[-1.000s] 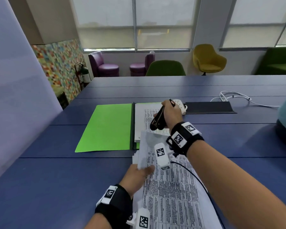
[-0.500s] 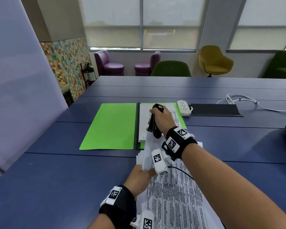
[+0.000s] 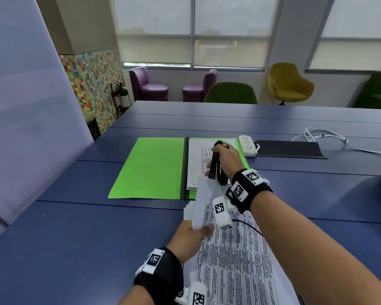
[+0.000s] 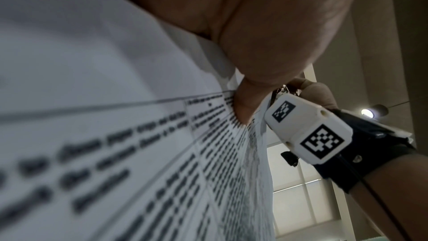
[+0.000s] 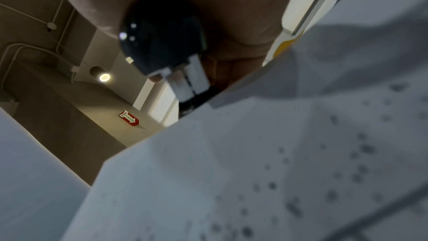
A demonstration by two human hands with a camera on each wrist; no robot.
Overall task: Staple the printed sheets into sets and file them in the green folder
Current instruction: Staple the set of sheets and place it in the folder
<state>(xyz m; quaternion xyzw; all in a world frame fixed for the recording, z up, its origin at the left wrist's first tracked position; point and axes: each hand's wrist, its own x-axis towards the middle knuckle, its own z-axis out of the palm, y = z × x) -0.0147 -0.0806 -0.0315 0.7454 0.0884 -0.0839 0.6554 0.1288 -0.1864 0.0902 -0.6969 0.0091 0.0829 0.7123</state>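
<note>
1. While your right hand [image 3: 226, 160] grips the stapler [image 3: 217, 166] at the sheets' [image 3: 201, 201] far corner, just short of the green folder [image 3: 150, 168], a skewed bite could miss pages.
2. Your left hand [image 3: 191, 236] pinches the near edge; looser fingers [image 4: 243, 111] could let the stack fan.

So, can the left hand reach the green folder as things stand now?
Probably not at once: the left hand pinches the printed sheets, so it is busy. The green folder lies open ahead, with bare table between.

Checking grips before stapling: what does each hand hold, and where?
Right hand grips the stapler round its body; left hand pinches the sheets at their left edge.
</note>
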